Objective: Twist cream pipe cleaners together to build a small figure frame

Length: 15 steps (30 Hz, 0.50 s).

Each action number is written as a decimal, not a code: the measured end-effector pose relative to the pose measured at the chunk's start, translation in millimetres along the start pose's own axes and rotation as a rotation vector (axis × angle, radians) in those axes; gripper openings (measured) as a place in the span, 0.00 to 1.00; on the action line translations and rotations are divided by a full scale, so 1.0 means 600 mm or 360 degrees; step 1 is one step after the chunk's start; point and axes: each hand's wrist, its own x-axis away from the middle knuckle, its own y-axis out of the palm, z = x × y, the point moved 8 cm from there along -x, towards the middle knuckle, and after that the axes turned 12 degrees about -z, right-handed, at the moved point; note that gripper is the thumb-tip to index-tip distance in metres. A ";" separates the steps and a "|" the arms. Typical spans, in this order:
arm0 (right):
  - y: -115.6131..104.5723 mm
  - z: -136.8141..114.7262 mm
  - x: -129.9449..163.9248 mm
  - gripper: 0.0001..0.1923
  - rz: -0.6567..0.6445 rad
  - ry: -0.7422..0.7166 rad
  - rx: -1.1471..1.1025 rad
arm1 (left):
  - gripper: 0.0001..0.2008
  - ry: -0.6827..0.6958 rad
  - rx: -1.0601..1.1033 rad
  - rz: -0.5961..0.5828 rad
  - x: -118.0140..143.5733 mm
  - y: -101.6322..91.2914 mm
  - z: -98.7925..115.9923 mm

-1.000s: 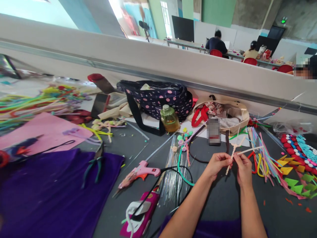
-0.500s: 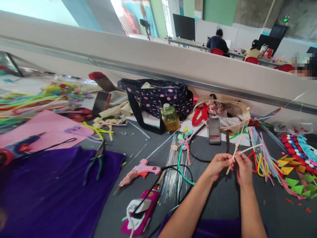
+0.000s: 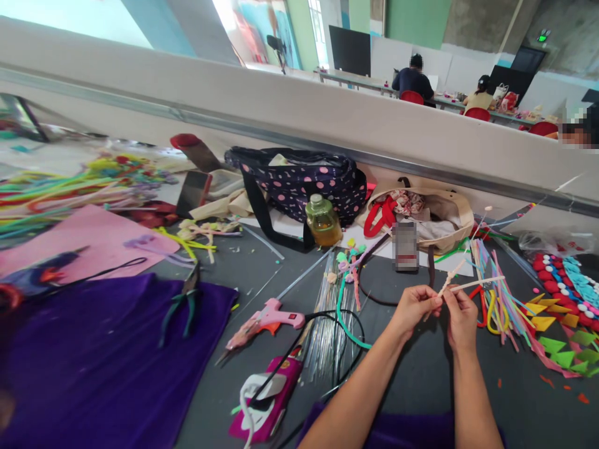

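Observation:
My left hand (image 3: 412, 310) and my right hand (image 3: 460, 317) meet above the dark table, both pinching a cream pipe cleaner (image 3: 472, 284) wound on a thin clear wire. One fuzzy end sticks out to the right, another rises toward the upper right. The fingertips touch where the strands cross. A bundle of coloured pipe cleaners (image 3: 496, 288) lies just right of my right hand.
A pink glue gun (image 3: 266, 318) and its black cord lie left of my arms, with clear sticks (image 3: 330, 312) beside it. Pliers (image 3: 185, 299) rest on purple cloth (image 3: 93, 362). A polka-dot bag (image 3: 299, 181), a bottle (image 3: 322, 223) and a tote (image 3: 421, 215) stand behind. Felt shapes (image 3: 561, 312) lie far right. People sit at distant tables.
The cream pipe cleaner has turned between my fingers, its lower tip drawn up into my left hand. Both hands stay in nearly the same place.

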 end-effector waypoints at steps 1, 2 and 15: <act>0.001 0.000 0.000 0.12 -0.0002 -0.0003 -0.0006 | 0.18 0.0006 0.0018 -0.0014 0.000 0.001 0.001; 0.001 -0.001 0.000 0.11 -0.0004 -0.0003 -0.0011 | 0.17 0.0012 0.0036 -0.0024 0.001 0.003 0.002; 0.006 -0.006 0.004 0.12 -0.0035 0.0035 -0.0014 | 0.19 -0.0151 0.0324 -0.0223 -0.002 0.021 -0.024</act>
